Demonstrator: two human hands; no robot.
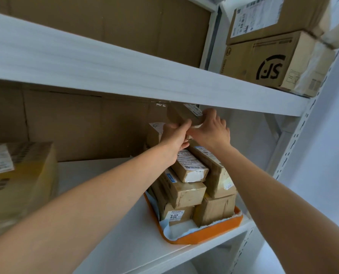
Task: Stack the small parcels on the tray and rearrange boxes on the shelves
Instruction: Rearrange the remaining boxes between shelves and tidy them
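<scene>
A small brown parcel (181, 115) with a white label is held in the air just under the upper shelf board (105, 64), above the stacked parcels (186, 186) on the orange tray (210, 232). The left hand (175, 136) curls around its near left end, somewhat blurred, and the right hand (211, 130) grips its right end, fingers wrapped over the edge. The stack below is several layers of taped brown parcels, most with printed labels. The tray is lined with white paper (168, 232) and sits at the right end of the middle shelf (113, 224), near the front edge. A large labelled box (16, 175) stands at the far left of that shelf. On the upper shelf, to the right, a box marked SF (263, 62) carries another labelled carton (273, 16).
</scene>
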